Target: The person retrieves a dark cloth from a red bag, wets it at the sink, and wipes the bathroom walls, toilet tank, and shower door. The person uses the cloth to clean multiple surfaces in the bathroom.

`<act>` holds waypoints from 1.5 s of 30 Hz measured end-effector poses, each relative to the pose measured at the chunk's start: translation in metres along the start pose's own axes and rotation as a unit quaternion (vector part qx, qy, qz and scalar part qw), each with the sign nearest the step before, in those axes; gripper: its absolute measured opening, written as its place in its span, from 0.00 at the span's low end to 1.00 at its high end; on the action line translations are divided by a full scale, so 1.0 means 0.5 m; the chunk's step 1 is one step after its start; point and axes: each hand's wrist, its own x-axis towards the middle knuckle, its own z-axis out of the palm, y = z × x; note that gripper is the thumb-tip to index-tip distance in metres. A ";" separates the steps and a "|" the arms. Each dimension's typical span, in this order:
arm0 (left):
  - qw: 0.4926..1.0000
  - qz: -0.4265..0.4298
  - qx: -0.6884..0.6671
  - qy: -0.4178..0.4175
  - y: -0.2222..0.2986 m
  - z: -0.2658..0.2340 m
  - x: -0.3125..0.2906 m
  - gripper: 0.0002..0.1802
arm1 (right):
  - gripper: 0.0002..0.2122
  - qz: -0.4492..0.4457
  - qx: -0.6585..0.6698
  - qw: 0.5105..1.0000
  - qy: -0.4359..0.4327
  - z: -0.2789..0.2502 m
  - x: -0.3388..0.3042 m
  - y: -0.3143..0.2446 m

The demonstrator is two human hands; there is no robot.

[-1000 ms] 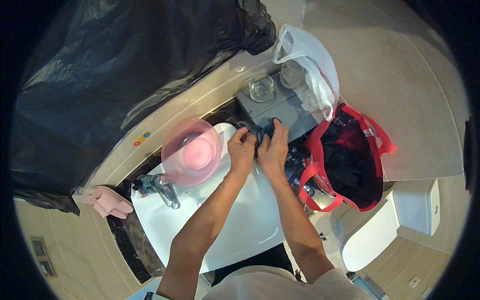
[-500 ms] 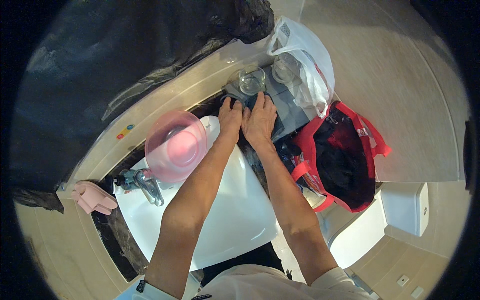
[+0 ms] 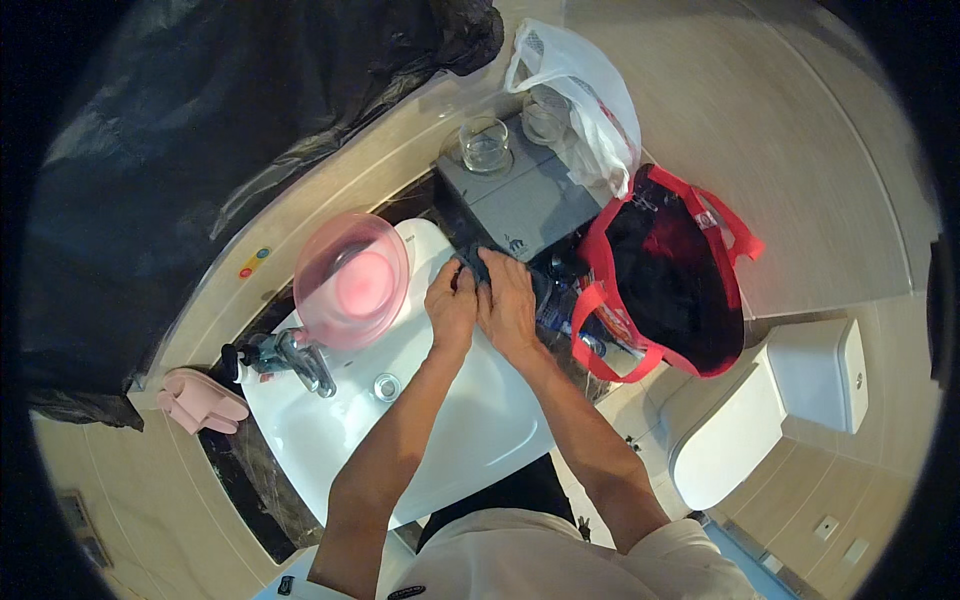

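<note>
Dark crumpled cloth [image 3: 474,262] is held by left hand [image 3: 453,312] and right hand [image 3: 508,308]; overreaching could topple the round clear-glass cup [image 3: 485,148] at twelve o'clock.

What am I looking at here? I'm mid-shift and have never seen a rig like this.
There's no machine: these are a person's bare left hand and right hand. The view comes from a wide fisheye camera on that person's head, looking down, so straight edges bend and the forearms enter from below.

Both hands have their fingers on a bunched dark cloth by the far edge of a white washbasin; how firmly each grips it is hidden. To their left is a pink see-through bowl. Beyond them, a clear glass cup stands on a grey box. To the right is a red-trimmed bag.
</note>
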 end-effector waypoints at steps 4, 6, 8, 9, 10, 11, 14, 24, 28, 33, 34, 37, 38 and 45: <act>1.000 -0.017 -0.022 -0.015 -0.024 -0.022 -0.048 0.15 | 0.19 0.064 -0.001 0.998 -0.020 -0.005 -0.069 0.014; 0.997 -0.036 -0.049 -0.051 -0.049 -0.026 -0.079 0.15 | 0.19 0.083 -0.020 0.996 -0.024 -0.027 -0.100 0.011; 0.993 -0.063 -0.070 -0.074 -0.069 -0.022 -0.133 0.15 | 0.18 0.081 -0.038 0.996 -0.020 -0.052 -0.152 0.017; 0.994 -0.041 -0.035 -0.100 -0.064 -0.021 -0.161 0.15 | 0.18 0.082 -0.049 0.995 -0.012 -0.070 -0.175 0.018; 0.993 -0.047 -0.029 -0.107 -0.079 -0.020 -0.185 0.14 | 0.17 0.073 -0.043 0.996 -0.007 -0.088 -0.194 0.014; 0.992 -0.054 -0.023 -0.114 -0.094 -0.018 -0.208 0.14 | 0.17 0.078 -0.046 0.996 -0.009 -0.104 -0.212 0.008; 0.981 -0.077 -0.074 -0.159 -0.080 -0.013 -0.283 0.08 | 0.17 0.100 -0.076 0.992 -0.010 -0.151 -0.272 0.000; 0.979 -0.038 -0.070 -0.189 -0.126 -0.015 -0.367 0.07 | 0.17 0.110 -0.129 0.982 0.078 -0.156 -0.385 -0.025; 0.967 -0.107 -0.079 -0.217 -0.072 -0.048 -0.360 0.04 | 0.16 0.134 -0.141 0.980 0.049 -0.153 -0.357 -0.025; 0.996 -0.005 -0.026 -0.089 -0.113 -0.035 -0.323 0.06 | 0.15 0.146 -0.055 0.987 0.024 -0.122 -0.293 0.025; 0.998 0.037 0.007 -0.046 -0.114 -0.029 -0.318 0.07 | 0.15 0.174 -0.040 0.984 0.015 -0.118 -0.283 0.042; 0.979 0.189 0.056 0.045 -0.088 -0.020 -0.300 0.09 | 0.16 0.293 0.077 0.952 -0.035 -0.123 -0.245 0.056; 0.987 0.153 0.046 0.030 -0.069 -0.012 -0.307 0.09 | 0.16 0.300 0.099 0.948 -0.049 -0.131 -0.238 0.055; 0.979 0.148 0.116 -0.077 -0.045 0.039 -0.362 0.09 | 0.15 0.369 0.196 0.901 -0.120 -0.168 -0.324 0.153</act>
